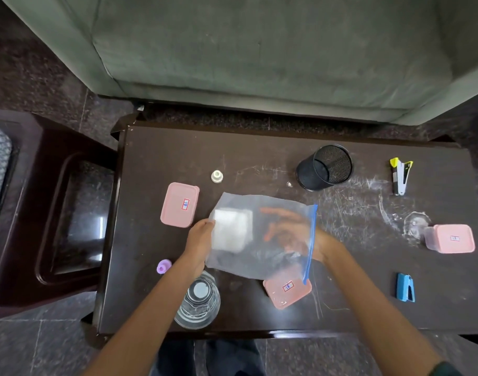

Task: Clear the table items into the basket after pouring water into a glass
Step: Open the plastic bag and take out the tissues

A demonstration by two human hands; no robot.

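Clearing step. Left hand (199, 234) grips the zip bag (248, 264) by its edge; right hand (292, 234) sits open inside it. Next I'd need the pink box (287, 291) just below the right hand.

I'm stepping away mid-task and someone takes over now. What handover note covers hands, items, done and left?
Left hand grips the zip bag by its edge; right hand is inside it, fingers spread, by a white block.
On the table: three pink boxes, bottle, mesh cup, blue stapler.
Pouring: cannot tell.
Done: nothing visibly cleared.
Left: clear all of it.
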